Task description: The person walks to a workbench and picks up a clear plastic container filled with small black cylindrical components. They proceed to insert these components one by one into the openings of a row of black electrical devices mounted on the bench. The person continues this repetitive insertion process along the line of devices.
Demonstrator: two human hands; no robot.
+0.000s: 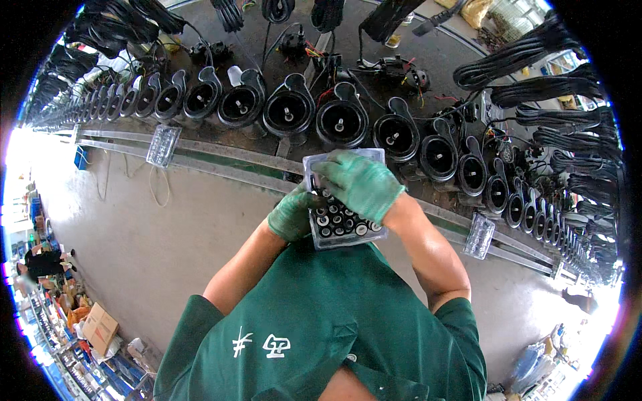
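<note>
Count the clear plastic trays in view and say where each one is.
3: one tray held by both gloved hands at centre; one on the rail at left; one on the rail at right. Others may be hidden.

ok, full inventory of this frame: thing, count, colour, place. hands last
clear plastic tray: one, transparent, filled with small dark round parts in rows, held in front of the chest
black round housings: a long row, too many to count, black with a metal pin at the centre, along the line ahead
black cable bundles: many, black, hanging behind the row at the top and right
empty clear trays: two, transparent, on the rail, one far left and one at right
metal rail: one, grey, along the near edge of the line
cardboard box: one, brown, floor at lower left
left hand: green glove, gripping the tray's left edge
right hand: green glove, fingers down on the tray's top end
</note>
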